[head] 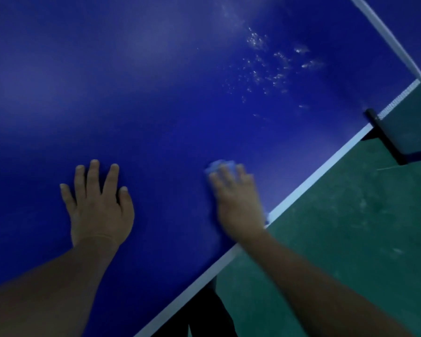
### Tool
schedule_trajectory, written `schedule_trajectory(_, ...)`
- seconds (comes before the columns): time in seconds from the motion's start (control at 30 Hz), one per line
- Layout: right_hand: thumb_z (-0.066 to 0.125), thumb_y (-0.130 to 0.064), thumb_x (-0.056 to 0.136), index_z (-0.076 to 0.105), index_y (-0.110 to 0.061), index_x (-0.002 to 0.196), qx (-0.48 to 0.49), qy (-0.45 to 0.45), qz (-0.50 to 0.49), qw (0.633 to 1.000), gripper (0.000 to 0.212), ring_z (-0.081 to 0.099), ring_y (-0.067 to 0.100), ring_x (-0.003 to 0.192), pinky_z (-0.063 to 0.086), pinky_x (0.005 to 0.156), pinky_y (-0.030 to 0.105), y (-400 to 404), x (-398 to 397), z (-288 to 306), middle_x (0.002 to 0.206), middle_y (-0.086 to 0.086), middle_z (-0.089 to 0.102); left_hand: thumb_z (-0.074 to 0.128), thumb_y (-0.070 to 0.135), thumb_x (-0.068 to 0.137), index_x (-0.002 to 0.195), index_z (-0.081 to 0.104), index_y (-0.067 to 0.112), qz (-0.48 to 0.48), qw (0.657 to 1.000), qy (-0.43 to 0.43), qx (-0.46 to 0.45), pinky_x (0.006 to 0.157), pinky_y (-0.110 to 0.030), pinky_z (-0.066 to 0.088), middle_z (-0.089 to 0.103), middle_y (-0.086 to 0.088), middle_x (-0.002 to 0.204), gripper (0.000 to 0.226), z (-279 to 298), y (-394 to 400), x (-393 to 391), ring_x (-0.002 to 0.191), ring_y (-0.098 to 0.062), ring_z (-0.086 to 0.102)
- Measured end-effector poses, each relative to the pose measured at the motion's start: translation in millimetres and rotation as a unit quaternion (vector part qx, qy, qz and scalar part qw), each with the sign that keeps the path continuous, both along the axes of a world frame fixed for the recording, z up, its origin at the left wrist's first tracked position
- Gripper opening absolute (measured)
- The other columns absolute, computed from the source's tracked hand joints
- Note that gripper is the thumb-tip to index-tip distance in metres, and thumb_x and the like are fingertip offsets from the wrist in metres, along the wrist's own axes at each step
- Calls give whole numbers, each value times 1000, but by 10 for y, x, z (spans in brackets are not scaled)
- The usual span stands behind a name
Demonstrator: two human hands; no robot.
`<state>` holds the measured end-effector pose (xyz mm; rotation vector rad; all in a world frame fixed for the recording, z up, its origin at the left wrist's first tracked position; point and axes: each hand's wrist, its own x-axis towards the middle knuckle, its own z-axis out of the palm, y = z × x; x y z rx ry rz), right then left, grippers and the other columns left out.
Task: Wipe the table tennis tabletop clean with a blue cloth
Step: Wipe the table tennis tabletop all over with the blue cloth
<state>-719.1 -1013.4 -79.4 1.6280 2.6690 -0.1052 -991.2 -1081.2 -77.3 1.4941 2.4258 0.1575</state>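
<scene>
Two bare forearms, no sleeves, left hand (100, 210) and right hand (236, 200) ungloved, no rings

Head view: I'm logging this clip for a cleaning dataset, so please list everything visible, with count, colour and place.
tabletop: one, dark blue, fills most of the view
edge line: one, white, runs diagonally along the tabletop's right edge
droplets: a scattered patch, whitish, on the tabletop toward the net, upper right
net: one, white top band, upper right corner
net post clamp: one, black, on the tabletop's edge at right
floor: green, beyond the table at right
cloth: one, light blue, mostly hidden under the right hand near the edge
left hand: flat on the tabletop, fingers spread
right hand: blurred, pressing on the cloth
</scene>
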Motion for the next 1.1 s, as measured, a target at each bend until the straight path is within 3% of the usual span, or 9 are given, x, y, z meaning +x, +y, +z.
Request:
schedule_trajectory(0.07,42,-7,81,44,-22,143,32,-37,-126,991,63,41,40,126,42,95,50,463,528,69,150,6,38,30,38,103,155,26,24,-1,1000,0,-2,121,-54,-5,10,-6,165,54,6,6,10,153,-24,-5)
schedule_trajectory(0.17,38,-7,93,41,-17,147,27,10,-326,945,55,33,44,136,34,108,53,893,924,162,156,9,33,29,39,103,156,25,24,-2,1000,2,-4,121,-53,-7,9,-5,166,55,1,9,0,153,-23,-6)
schedule_trajectory(0.23,39,-8,95,39,-18,148,43,19,-359,932,54,28,43,140,29,113,54,902,693,155,157,8,31,27,40,102,156,24,25,-2,1000,3,-6,121,-54,-6,9,-5,166,56,-4,0,-7,153,-23,-7)
schedule_trajectory(0.33,50,-1,85,45,-19,144,52,18,-141,988,62,34,43,138,35,111,54,593,193,66,154,8,38,20,44,100,156,23,24,-7,1000,5,-8,121,-55,-5,9,-6,166,59,-5,5,-5,153,-23,-8)
schedule_trajectory(0.43,48,-11,95,51,-20,145,6,51,47,998,51,29,37,147,27,120,51,290,153,-14,157,2,39,17,43,101,157,22,25,-6,1000,3,-12,121,-54,-6,8,-5,166,59,-6,3,-12,153,-22,-9)
schedule_trajectory(0.6,39,-23,103,52,-21,143,-22,40,157,987,42,33,36,145,30,118,53,628,691,3,155,3,43,13,48,97,156,25,24,-11,1000,3,-6,122,-51,-9,11,-5,166,64,-13,-7,-24,153,-21,-8)
schedule_trajectory(0.8,28,-29,107,43,-25,148,-37,15,229,973,43,24,33,150,23,120,52,1245,1186,49,159,0,34,17,48,96,154,31,22,-5,1000,3,-9,122,-49,-7,15,-5,165,65,14,3,-13,153,-21,-3)
schedule_trajectory(1.0,27,-29,107,40,-25,147,-39,-14,360,932,43,31,38,146,28,118,56,1993,1056,84,158,3,36,24,46,93,148,44,19,4,1000,19,-19,121,-53,2,28,-10,161,65,25,36,16,152,-27,13)
schedule_trajectory(1.1,37,-26,102,40,-26,148,-34,-20,426,904,46,30,37,147,25,118,55,2607,762,125,157,3,39,28,44,90,143,52,15,30,998,48,-9,119,-59,11,36,-15,156,65,30,179,73,148,-32,22)
